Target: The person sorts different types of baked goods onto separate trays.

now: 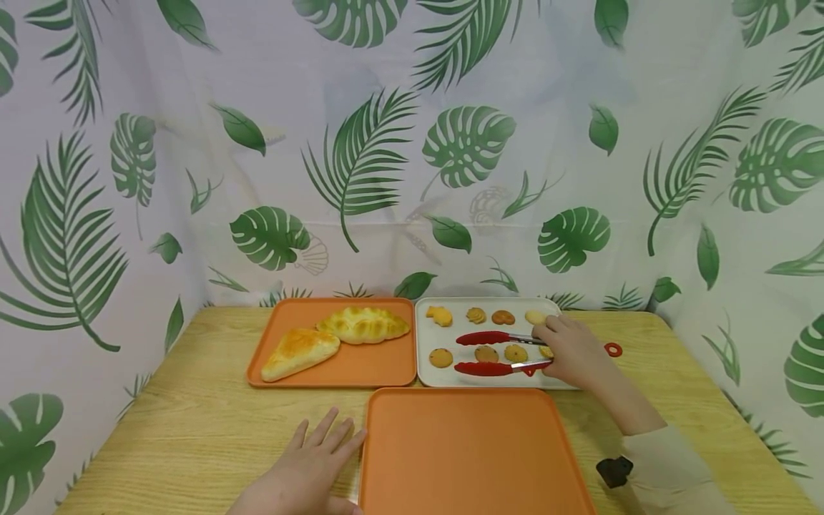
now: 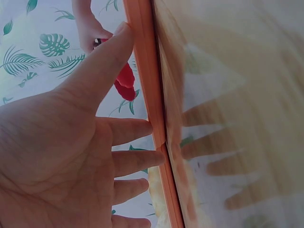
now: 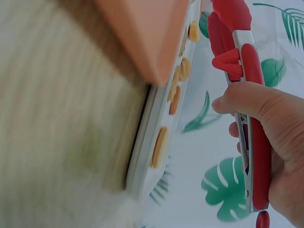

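Right now the red tongs are lying over the white tray just right of the frame's centre in the head view, their two red arms spread apart and pointing left across the cookies. The right hand is gripping the tongs at their metal handle end, its fingers curled round the handle, as the right wrist view is showing close up. A red loop at the tongs' end is poking out to the right of the hand.

The left hand is resting flat on the table at the lower centre-left, its fingers straight and spread, fingertips touching the left edge of the empty orange tray lying in the lower centre. Another orange tray is sitting left of the white tray, carrying two bread pastries. A leaf-print curtain is filling the upper part of the frame behind the table.
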### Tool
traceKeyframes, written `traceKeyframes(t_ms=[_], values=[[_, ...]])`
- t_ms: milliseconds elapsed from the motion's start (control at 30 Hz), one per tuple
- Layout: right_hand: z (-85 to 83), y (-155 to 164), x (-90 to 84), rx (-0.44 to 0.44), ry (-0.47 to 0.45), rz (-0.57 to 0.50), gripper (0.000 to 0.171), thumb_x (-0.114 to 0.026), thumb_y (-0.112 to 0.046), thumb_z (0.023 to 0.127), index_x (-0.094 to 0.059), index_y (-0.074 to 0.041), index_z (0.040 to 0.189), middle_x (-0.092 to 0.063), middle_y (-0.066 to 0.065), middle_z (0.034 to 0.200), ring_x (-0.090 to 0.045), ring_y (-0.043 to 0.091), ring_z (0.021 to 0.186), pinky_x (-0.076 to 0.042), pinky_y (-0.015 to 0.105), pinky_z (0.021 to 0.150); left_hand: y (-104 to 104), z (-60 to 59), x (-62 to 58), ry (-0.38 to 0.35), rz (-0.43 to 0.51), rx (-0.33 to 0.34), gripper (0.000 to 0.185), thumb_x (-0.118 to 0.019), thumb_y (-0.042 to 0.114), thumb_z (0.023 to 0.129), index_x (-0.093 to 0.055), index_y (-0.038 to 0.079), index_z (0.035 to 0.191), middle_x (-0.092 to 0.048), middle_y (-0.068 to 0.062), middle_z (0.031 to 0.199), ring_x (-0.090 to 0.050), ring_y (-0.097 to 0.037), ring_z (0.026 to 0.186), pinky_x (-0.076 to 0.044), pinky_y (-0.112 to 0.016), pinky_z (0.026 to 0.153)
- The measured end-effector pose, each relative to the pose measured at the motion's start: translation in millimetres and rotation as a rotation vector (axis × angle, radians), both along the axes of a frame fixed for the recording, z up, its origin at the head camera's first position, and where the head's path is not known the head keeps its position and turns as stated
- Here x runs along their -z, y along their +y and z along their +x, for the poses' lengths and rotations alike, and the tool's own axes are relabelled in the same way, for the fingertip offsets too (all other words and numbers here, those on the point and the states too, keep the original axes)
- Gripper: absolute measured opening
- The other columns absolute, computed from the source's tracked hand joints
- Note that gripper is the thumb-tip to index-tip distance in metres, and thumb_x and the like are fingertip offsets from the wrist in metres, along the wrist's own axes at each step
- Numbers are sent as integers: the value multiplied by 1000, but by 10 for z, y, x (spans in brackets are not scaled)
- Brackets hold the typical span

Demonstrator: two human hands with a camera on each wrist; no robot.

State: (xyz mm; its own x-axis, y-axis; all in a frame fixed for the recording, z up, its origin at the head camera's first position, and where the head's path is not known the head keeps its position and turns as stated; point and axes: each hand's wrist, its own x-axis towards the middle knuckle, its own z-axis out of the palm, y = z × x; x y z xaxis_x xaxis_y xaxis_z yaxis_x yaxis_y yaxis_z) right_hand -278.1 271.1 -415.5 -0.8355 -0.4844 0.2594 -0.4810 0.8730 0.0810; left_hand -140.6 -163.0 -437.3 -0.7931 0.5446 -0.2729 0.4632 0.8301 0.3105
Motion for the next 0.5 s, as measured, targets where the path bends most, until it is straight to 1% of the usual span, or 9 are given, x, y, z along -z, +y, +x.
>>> traceKeyframes(t_ms=[67, 133, 300, 400, 500], values=[[72, 79, 3, 8, 7, -15, 46, -86, -14, 63, -62, -8, 102, -49, 4, 84, -46, 22, 78, -39, 36, 67, -2, 0, 5, -7, -1, -3, 97, -65, 65, 77, -31, 15, 154, -28, -15, 160, -12, -41, 150, -16, -72, 111], [141, 165, 22, 15, 27, -31, 47, -88, -15, 62, -61, -9, 100, -49, 3, 84, -48, 22, 79, -41, 38, 69, -4, 1, 8, -12, -1, -7, 97, -65, 65, 77, -31, 15, 154, -28, -15, 160, -12, -41, 150, -16, -72, 111], [318, 404, 98, 10, 108, -81, 52, -92, -14, 54, -63, -7, 97, -53, 3, 83, -51, 24, 82, -46, 44, 72, 1, 7, 0, -12, 3, -13, 98, -65, 66, 76, -31, 15, 154, -28, -15, 160, -12, -41, 150, -15, -72, 111], [419, 538, 124, 7, 144, -98, 54, -92, -13, 50, -64, -6, 95, -52, 1, 81, -51, 23, 79, -46, 43, 69, 7, 10, -13, -15, 11, -13, 100, -65, 66, 76, -31, 15, 154, -27, -15, 160, -11, -42, 150, -15, -73, 111], [521, 656, 136, 27, 158, -104, 56, -93, -14, 47, -64, -7, 94, -51, 0, 79, -49, 20, 75, -44, 40, 65, 11, 15, -28, -21, 24, -12, 100, -65, 66, 75, -31, 15, 154, -27, -16, 160, -10, -42, 150, -14, -73, 111]])
